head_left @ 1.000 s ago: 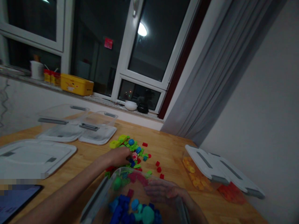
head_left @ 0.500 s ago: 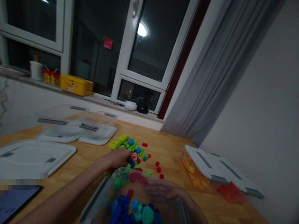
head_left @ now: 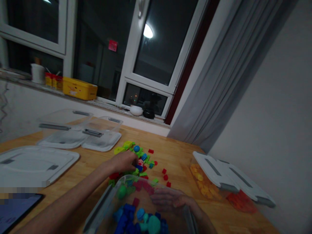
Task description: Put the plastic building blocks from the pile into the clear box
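Observation:
My left hand (head_left: 125, 161) reaches over a pile of coloured toy building blocks, its fingers curled down at a blue building block (head_left: 139, 168); the fingertips are partly hidden. Beside them lies a small pink piece (head_left: 140, 162). My right hand (head_left: 170, 200) rests with fingers extended along the far right side of a clear plastic box (head_left: 126, 178), steadying it close to me. Inside that box are dark blue blocks (head_left: 126, 216) and turquoise pieces (head_left: 154, 224). Red and green blocks show through its far wall.
Lidded boxes with orange pieces (head_left: 203, 187) and red pieces (head_left: 241, 201) stand at right. Clear boxes (head_left: 102, 125) sit on white lids at back left. A larger white lid (head_left: 36, 162) and a tablet-like device (head_left: 18, 214) lie at left. Red blocks (head_left: 165, 177) are scattered nearby.
My left hand has risen slightly, and the blue block at its fingers has shifted a little up and right. My right hand and the clear box have stayed put.

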Motion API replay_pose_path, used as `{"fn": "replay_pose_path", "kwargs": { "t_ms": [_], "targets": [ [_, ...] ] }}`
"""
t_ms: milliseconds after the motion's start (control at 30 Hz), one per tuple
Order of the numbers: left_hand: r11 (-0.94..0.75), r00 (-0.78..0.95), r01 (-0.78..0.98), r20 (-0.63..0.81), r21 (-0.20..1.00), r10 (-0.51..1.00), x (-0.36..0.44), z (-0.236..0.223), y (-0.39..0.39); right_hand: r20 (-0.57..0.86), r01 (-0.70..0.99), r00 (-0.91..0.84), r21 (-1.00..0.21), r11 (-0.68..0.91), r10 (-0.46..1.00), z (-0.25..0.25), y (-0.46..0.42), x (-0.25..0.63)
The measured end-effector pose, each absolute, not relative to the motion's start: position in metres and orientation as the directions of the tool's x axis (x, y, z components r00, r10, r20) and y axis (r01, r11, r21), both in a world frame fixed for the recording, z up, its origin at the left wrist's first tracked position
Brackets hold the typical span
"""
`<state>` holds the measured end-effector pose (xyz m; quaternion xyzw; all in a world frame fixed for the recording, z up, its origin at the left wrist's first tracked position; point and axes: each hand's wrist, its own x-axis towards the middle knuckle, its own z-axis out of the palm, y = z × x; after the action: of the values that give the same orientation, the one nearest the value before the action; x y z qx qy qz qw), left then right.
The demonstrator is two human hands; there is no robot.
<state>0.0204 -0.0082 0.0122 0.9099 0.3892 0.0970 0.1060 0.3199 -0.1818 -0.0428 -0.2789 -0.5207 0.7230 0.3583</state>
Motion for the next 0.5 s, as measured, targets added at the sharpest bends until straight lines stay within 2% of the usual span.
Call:
{"fn": "replay_pose_path", "kwargs": {
  "t_ms": [367,500],
  "targets": [
    [-0.673,0.675,0.712,0.07,0.2,0.735,0.015,0.023,-0.013,-0.044,-0.254,-0.56,-0.941,-0.222,0.827,-0.047,-0.179,0.319],
    [-0.681,0.676,0.705,0.104,0.199,0.73,0.01,0.033,-0.014,-0.024,-0.249,-0.567,-0.948,-0.199,0.824,-0.042,-0.183,0.317]
  ]
}}
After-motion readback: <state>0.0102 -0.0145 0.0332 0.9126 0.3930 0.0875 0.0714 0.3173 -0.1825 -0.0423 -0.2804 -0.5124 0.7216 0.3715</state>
